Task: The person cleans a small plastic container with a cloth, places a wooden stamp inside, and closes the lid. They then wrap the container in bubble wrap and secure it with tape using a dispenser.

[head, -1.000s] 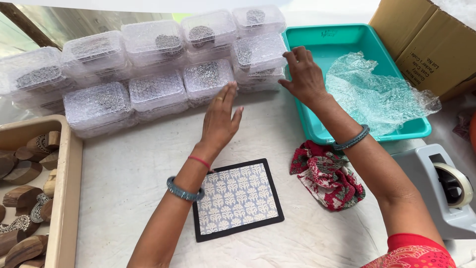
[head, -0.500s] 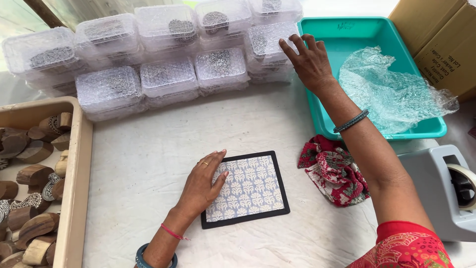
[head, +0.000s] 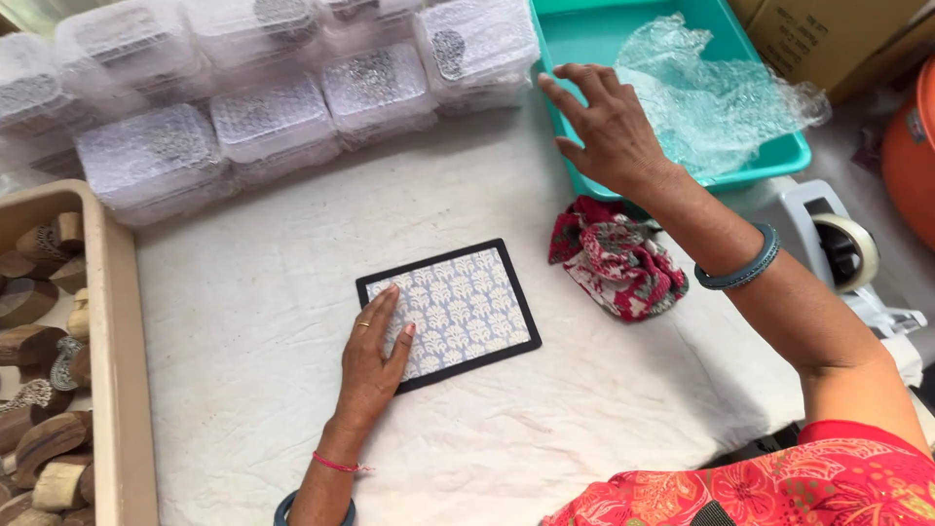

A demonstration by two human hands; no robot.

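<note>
My left hand (head: 375,353) lies flat, fingers together, on the left part of a black-framed rectangular pad (head: 458,307) with a pale blue-and-white floral print, which rests on the white cloth-covered table. My right hand (head: 602,127) hovers open with fingers spread at the left rim of a teal plastic tray (head: 584,39). It holds nothing. Crumpled clear bubble wrap (head: 711,93) fills the tray's right side. A bunched red patterned cloth (head: 616,258) sits between the pad and the tray.
Several clear lidded plastic boxes (head: 273,122) with patterned blocks inside line the far edge. A beige tray (head: 122,370) of wooden printing blocks stands at left. A tape dispenser (head: 845,255) is at right, cardboard boxes (head: 828,34) behind the tray.
My left hand came back from the plastic boxes and settled on the printed pad. My right hand slid from the boxes down to the teal tray's left rim.
</note>
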